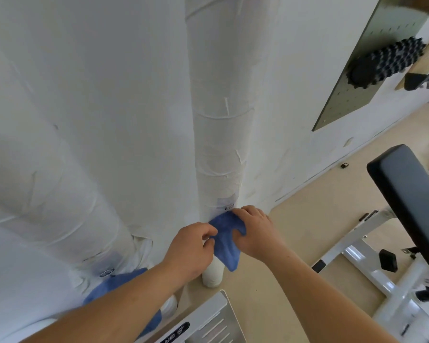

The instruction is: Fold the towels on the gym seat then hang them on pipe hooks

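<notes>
Right against the middle pipe [221, 144], both grips hold one blue towel [227, 243]. The left grip [191, 243] pinches its edge; the right grip [255, 231] curls over its top, just under the small hook [229, 207]. Lower left, a second blue towel [114, 285] hangs on the neighbouring pipe [60, 194].

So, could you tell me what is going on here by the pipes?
A person holds a small blue cloth towel up to the metal hook on the white wrapped upright pipe. The left hand pinches its edge; the right hand grips its top by the hook. A second blue towel already hangs from another hook on the neighbouring pipe.
</notes>
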A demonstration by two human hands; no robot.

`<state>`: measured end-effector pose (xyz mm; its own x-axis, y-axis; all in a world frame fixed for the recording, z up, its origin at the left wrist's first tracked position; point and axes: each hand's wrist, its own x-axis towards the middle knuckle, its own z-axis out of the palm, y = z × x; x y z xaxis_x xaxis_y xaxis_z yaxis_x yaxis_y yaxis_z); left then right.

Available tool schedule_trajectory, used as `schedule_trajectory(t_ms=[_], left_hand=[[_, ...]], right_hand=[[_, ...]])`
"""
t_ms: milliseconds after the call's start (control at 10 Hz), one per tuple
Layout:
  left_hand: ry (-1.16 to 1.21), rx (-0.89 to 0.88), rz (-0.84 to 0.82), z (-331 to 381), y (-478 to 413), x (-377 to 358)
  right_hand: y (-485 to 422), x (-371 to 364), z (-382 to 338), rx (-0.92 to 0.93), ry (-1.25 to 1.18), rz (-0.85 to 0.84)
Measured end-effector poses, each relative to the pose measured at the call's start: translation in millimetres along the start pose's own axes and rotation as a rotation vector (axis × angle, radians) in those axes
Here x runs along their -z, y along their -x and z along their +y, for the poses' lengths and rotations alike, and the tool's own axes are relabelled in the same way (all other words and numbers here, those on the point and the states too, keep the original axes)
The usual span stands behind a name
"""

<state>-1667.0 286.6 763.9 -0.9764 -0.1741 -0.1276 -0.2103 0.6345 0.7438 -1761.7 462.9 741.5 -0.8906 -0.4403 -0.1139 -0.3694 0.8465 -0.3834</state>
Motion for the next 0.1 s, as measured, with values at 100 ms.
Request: schedule_trajectory(t_ms=[100], left_hand=[[0.028, 0.052, 0.012, -3.6, 1.7, 5.9]], right_hand=[[0.6, 7.3, -8.6, -0.045, 0.0, 0.016]])
